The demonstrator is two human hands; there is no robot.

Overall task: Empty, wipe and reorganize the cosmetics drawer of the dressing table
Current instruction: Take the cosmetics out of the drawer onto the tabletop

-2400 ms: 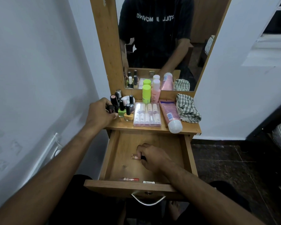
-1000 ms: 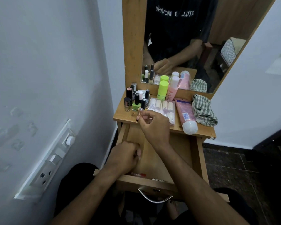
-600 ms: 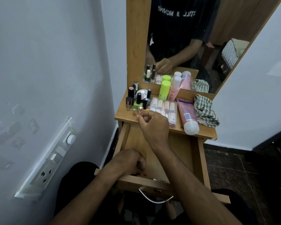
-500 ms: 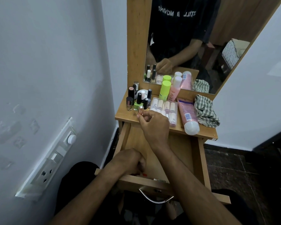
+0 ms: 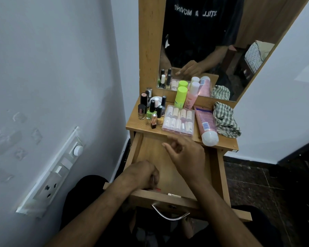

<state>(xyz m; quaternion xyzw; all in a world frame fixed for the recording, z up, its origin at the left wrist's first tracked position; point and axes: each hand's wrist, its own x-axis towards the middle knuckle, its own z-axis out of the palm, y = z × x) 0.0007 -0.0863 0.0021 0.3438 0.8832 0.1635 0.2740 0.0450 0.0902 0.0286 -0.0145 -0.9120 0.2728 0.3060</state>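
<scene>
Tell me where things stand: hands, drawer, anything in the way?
Right hand empty, loose above the open drawer. Left hand curled at the drawer's front; its grip hidden. Red item and white item left inside. Nothing in the way.

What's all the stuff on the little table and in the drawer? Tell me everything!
nail polish bottles: a cluster, too crowded to count, mostly black caps, tabletop left.
small peach bottle: 1, dark cap, tabletop, front of the cluster.
clear case: 1, holding pale tubes, tabletop middle.
green bottle: 1, upright by the mirror.
pink bottle: 1, white cap, upright beside the green one.
pink tube: 1, white cap, lying right of the case.
checked cloth: 1, green and white, tabletop right.
drawer: 1, wooden, pulled open.
red item: 1, drawer front, partly hidden.
white item: 1, drawer front.
left hand: fingers curled at the red item; grip unclear.
right hand: above the drawer, holding nothing.
</scene>
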